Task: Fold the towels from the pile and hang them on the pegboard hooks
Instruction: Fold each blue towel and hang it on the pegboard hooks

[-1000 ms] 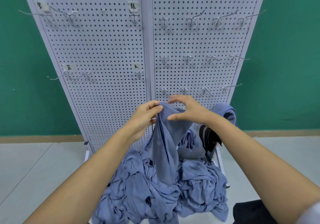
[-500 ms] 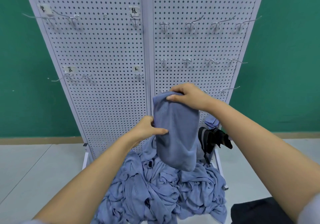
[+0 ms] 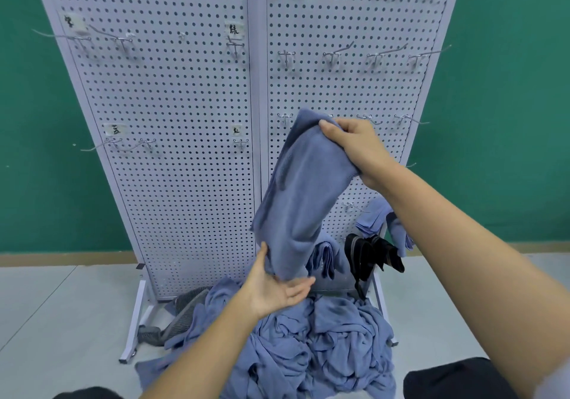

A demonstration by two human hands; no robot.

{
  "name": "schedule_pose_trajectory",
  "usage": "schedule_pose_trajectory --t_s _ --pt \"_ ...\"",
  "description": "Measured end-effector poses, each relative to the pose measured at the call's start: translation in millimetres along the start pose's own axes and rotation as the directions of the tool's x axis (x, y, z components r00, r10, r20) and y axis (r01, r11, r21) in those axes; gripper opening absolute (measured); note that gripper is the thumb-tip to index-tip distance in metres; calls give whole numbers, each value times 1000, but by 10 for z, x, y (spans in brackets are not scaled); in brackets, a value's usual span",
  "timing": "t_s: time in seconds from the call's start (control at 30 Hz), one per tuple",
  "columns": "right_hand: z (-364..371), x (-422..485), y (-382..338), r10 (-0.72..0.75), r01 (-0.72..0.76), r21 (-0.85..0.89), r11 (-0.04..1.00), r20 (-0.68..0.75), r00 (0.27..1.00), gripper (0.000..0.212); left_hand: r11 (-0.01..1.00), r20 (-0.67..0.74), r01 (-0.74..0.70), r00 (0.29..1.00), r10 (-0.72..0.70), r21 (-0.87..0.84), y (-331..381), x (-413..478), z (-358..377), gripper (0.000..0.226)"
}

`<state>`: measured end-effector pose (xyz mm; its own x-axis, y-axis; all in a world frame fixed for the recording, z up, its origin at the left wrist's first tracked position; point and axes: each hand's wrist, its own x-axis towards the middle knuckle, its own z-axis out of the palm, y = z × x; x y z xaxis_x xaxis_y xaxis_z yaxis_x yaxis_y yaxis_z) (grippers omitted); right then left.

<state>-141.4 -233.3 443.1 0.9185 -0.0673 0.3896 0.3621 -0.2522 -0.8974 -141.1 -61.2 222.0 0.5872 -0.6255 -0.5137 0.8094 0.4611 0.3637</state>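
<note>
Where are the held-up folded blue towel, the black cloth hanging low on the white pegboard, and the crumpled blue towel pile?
folded blue towel (image 3: 303, 189): head view, middle of its front face.
black cloth (image 3: 365, 253): head view, its upper fold.
crumpled blue towel pile (image 3: 327, 337): head view, centre of the heap.

We count two panels (image 3: 172, 198), four labels (image 3: 234, 28) all on the left one, and four hooks (image 3: 336, 55) in the clearest row at upper right. There are two hands, left hand (image 3: 274, 290) and right hand (image 3: 361, 149), one raised towel (image 3: 302, 198), and one pile (image 3: 308, 352) too tangled to count.
</note>
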Motion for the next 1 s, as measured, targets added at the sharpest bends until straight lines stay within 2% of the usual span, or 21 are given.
schedule_pose_trajectory --t_s 0.07,0.17,0.37,0.43,0.53,0.6,0.7,0.8,0.9,1.0 --pt "-80 -46 30 57 -52 123 991 -43 997 20 997 47 -27 998 31 -73 -13 5 89 69" --pt "-265 -121 175 175 -152 182 971 -114 978 22 997 40 -68 997 69 -46 93 -7 110 32" --pt "-650 -406 822 367 -343 140 929 -219 904 30 964 -126 -153 975 182 216 470 -227 -36 20" --pt "-718 -532 1018 470 -453 131 882 -164 867 25 926 -159 -159 962 224 343 595 -322 -68 22" --pt "-787 -698 1234 623 -623 77 779 26 782 14 826 -160 -213 927 340 522 724 -416 -96 24" --pt "-819 -753 1360 659 -670 36 742 148 738 16 771 -140 -283 892 431 570 804 -465 -134 31" --pt "-834 -740 1471 567 -590 126 797 180 804 18 694 -92 -384 835 543 608 940 -537 -197 44" --pt "-817 -717 1496 461 -470 177 865 90 883 29 619 -10 -504 771 637 602 979 -592 -180 36" --pt "-796 -752 1607 370 -371 24 928 51 928 41 531 38 -549 717 696 645 950 -598 -159 36" --pt "-755 -818 1658 277 -275 -99 956 13 961 41 517 2 -507 716 698 690 851 -555 -171 21"
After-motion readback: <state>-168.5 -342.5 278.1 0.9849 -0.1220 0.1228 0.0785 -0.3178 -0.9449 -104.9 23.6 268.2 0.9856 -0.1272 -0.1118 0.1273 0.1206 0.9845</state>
